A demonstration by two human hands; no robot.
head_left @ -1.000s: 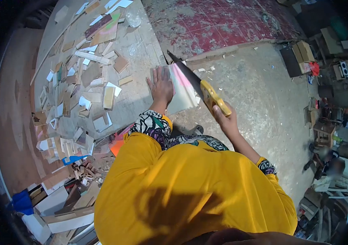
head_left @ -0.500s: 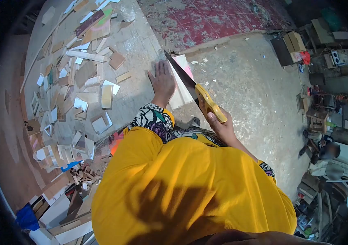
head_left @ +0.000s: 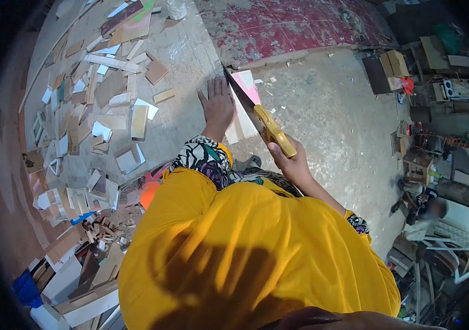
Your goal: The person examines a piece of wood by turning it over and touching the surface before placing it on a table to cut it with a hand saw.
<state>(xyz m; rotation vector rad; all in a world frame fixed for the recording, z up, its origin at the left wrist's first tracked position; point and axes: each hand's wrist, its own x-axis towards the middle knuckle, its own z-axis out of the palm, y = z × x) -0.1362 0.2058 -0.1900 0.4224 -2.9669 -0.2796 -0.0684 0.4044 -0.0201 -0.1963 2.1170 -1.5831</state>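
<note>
My one camera sits on my head, looking steeply down past my yellow-clad chest at the surface (head_left: pixel 190 118) and concrete floor (head_left: pixel 333 126), close, with wide fisheye edges.

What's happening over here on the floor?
A person in a yellow top is sawing a white and pink board on the concrete floor. The right hand grips the yellow handle of a handsaw, whose blade lies across the board. The left hand presses flat on it. Offcuts lie scattered alongside.
</note>
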